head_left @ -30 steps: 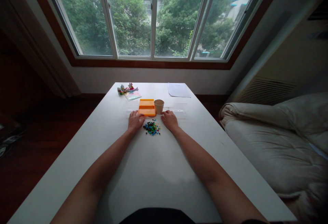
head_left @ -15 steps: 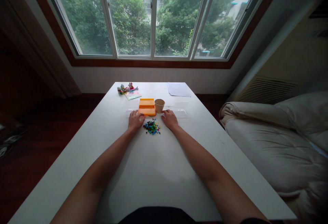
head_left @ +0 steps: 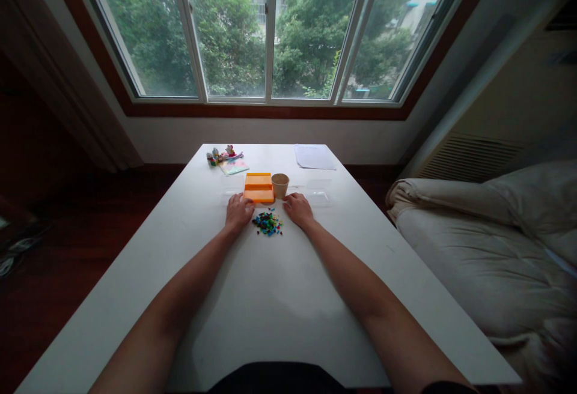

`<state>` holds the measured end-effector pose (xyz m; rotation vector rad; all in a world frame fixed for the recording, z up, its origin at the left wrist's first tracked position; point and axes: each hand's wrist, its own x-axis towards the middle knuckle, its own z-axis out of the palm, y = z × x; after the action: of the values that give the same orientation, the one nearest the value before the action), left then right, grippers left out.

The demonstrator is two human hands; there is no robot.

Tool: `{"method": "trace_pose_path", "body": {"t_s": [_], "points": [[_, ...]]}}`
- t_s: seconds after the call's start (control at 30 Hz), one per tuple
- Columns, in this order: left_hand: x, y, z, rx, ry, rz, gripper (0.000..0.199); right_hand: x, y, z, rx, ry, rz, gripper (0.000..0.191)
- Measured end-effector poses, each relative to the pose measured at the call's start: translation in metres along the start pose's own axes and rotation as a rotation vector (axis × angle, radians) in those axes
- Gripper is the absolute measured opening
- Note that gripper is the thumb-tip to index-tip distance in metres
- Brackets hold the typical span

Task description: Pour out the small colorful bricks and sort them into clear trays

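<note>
On the white table, my left hand (head_left: 238, 209) lies open, its fingertips at the near left corner of an orange plastic case (head_left: 258, 197). My right hand (head_left: 297, 206) rests open, palm down, with its fingertips by the base of a brown paper cup (head_left: 280, 187); whether they touch it I cannot tell. The cup stands upright against the right side of the case. Between my two hands, nearer to me, is a loose pile of small coloured pieces (head_left: 267, 224), mostly green, blue, black and yellow.
Clear plastic trays (head_left: 318, 198) lie to the right of the cup, and more clear plastic is left of the case. Small toy figures (head_left: 218, 157) and a colourful sheet (head_left: 234, 167) sit at the far left. White papers (head_left: 314, 157) lie far right. A padded sofa (head_left: 460, 256) stands at right.
The paper cup and my right fingertips have shifted very slightly left, toward the orange case. My left hand has stayed in place.
</note>
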<state>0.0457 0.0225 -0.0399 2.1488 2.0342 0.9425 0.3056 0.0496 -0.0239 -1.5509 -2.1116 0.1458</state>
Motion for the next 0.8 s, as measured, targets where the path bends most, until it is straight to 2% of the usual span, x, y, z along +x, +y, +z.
{"method": "trace_pose_path", "body": {"t_s": [0.2, 0.33, 0.5, 0.67, 0.8], "points": [[0.000, 0.002, -0.001, 0.004, -0.004, -0.008, 0.029, 0.002, -0.002, -0.004, 0.016, 0.051, 0.043, 0.023], [0.000, 0.003, -0.002, 0.018, -0.008, -0.015, 0.029, 0.002, -0.005, -0.013, 0.053, 0.195, 0.066, 0.028], [0.000, 0.001, -0.001, 0.004, 0.002, 0.005, 0.029, 0.006, -0.013, -0.021, 0.135, 0.327, 0.016, 0.041], [0.001, 0.000, 0.001, -0.011, 0.001, 0.009, 0.027, 0.017, -0.021, -0.015, 0.061, 0.333, -0.016, 0.042], [0.001, -0.001, 0.003, -0.016, 0.014, 0.011, 0.027, 0.021, -0.017, -0.011, 0.002, 0.305, -0.013, 0.040]]}}
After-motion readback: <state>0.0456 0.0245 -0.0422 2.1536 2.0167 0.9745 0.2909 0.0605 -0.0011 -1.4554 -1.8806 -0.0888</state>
